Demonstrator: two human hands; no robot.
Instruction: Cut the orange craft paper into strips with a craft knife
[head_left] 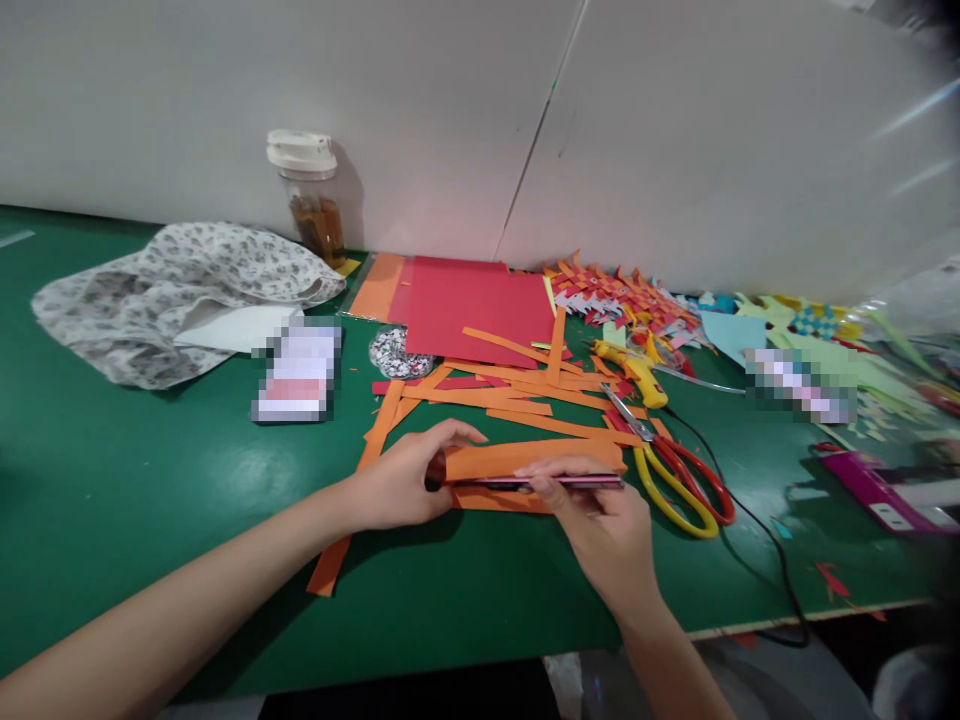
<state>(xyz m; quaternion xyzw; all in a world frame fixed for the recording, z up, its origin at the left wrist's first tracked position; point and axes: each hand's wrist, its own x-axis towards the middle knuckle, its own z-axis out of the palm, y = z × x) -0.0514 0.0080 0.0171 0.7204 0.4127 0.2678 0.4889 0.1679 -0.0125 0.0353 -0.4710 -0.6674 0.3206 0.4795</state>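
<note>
My left hand (405, 475) curls around the left end of a folded or doubled piece of orange paper (517, 458), thumb and fingers on either side of it. In my right hand (611, 520) is a slim pink-and-dark pen-like stick (585, 481), held nearly level along the paper between thumb and fingers. Its left tip lies close to my left hand, and I cannot make out its exact kind. Loose orange paper strips (480, 398) lie just beyond my hands. Scissors (675, 480) with red and yellow handles rest right of my right hand, blades parted.
Behind the strips lie red paper sheets (480, 305). A yellow glue gun (637, 372) trails a black cord. On the left are a phone (296, 375), patterned cloth (165, 290) and a lidded bottle (311, 200). Paper pieces (615, 300) and a purple box-like item (877, 490) sit rightward.
</note>
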